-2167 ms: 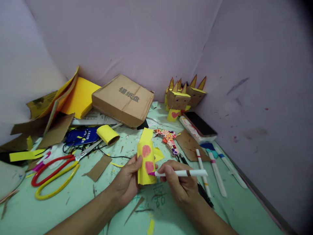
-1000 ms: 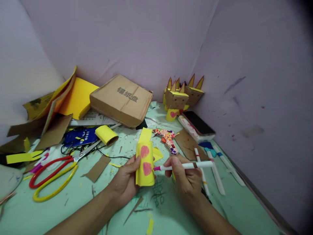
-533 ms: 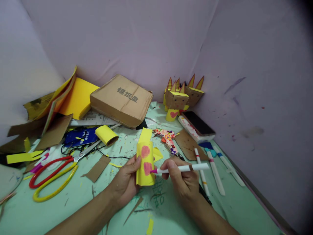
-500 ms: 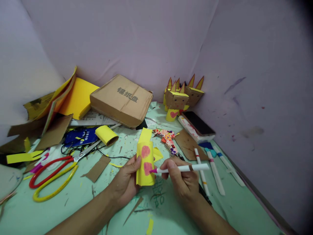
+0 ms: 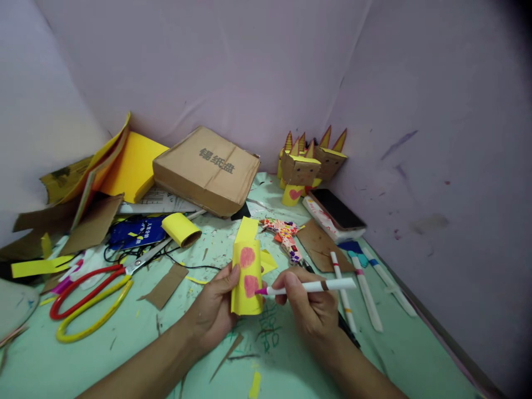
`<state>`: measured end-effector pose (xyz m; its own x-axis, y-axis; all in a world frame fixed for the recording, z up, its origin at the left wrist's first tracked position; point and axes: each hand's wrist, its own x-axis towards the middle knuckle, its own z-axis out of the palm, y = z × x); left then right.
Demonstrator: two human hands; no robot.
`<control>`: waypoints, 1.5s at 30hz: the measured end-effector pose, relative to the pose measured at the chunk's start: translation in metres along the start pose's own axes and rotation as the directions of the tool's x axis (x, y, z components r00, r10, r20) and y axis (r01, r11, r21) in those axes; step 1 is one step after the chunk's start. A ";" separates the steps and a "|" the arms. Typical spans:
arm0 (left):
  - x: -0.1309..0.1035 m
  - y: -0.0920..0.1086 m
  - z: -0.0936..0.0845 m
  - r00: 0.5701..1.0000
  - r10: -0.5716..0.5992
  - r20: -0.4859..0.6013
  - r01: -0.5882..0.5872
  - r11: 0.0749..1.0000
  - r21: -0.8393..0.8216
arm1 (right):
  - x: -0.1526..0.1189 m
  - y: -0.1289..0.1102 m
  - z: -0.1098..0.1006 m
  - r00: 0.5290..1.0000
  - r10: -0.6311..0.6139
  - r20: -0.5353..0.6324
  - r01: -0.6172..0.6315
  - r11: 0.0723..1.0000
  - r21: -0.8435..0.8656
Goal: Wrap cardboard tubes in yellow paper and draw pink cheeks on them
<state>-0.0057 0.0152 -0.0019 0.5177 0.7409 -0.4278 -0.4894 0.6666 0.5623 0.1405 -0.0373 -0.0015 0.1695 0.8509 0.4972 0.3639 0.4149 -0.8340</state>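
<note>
My left hand (image 5: 218, 302) is closed around a yellow paper tube (image 5: 245, 303), thumb on its front and the other fingers behind it. Two pink spots, one above the other, mark the tube's front, and a yellow flap (image 5: 246, 229) rises from its top. In my right hand (image 5: 310, 299) is a white marker pen (image 5: 332, 285), held like a pencil. Its magenta tip meets the right edge of the lower pink spot. Behind the tube, part of a folded yellow paper piece (image 5: 269, 261) shows.
Scissors (image 5: 97, 302) with red and yellow handles lie at left, near a yellow tube (image 5: 181, 230). A cardboard box (image 5: 205, 172) stands behind. Farther right are cardboard figures (image 5: 301, 169), a phone (image 5: 337, 208), a patterned glue gun (image 5: 286, 235) and loose markers (image 5: 366, 293).
Almost nothing differs. The marker tip has shifted very slightly on the lower pink spot, while my left hand keeps the tube in place.
</note>
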 end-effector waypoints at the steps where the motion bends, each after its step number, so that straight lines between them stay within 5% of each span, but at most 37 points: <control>1: 0.000 0.000 0.000 1.000 0.003 -0.002 -0.003 1.000 0.002 | 0.000 0.000 0.000 1.000 -0.011 0.012 0.011 1.000 0.005; 10: -0.001 -0.002 0.001 0.999 0.042 0.021 -0.043 0.998 0.034 | 0.000 -0.001 -0.004 0.997 -0.059 -0.058 0.056 0.997 -0.055; 16: -0.003 -0.003 0.004 0.998 0.050 -0.040 -0.048 0.998 0.040 | -0.005 0.004 -0.001 0.997 -0.056 -0.047 0.054 0.998 -0.028; 26: -0.006 -0.006 0.006 0.993 0.096 0.073 -0.103 0.989 0.104 | -0.005 0.005 0.001 0.995 -0.102 -0.012 0.101 0.992 -0.077; 45: -0.005 -0.006 0.006 0.996 0.068 0.060 -0.072 0.995 0.071 | -0.002 0.001 0.003 0.994 -0.090 0.063 0.094 0.994 -0.052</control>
<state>-0.0012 0.0076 0.0011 0.5246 0.7783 -0.3450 -0.4744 0.6037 0.6407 0.1381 -0.0380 -0.0044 0.0779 0.8285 0.5546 0.4254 0.4755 -0.7700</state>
